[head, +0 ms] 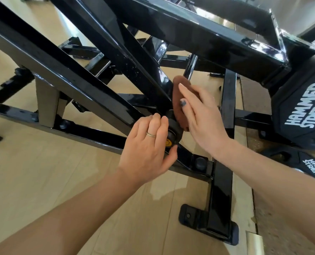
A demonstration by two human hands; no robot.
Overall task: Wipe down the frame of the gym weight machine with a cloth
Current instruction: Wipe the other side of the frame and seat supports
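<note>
The black steel frame of the weight machine fills the upper half of the view, its diagonal bars crossing near the middle. A brown cloth lies flat against the end of one diagonal bar, and my right hand presses it there with straight fingers. My left hand, wearing a thin ring, curls its fingers and thumb round a round black knob with a yellow centre at the end of that bar. Small water droplets speckle the bar above the cloth.
Black weight plates with white lettering stand at the right, another lies lower right. A base bar ends in a floor foot at the bottom centre. Light wooden floor spreads under the frame, with a rough mat at the right edge.
</note>
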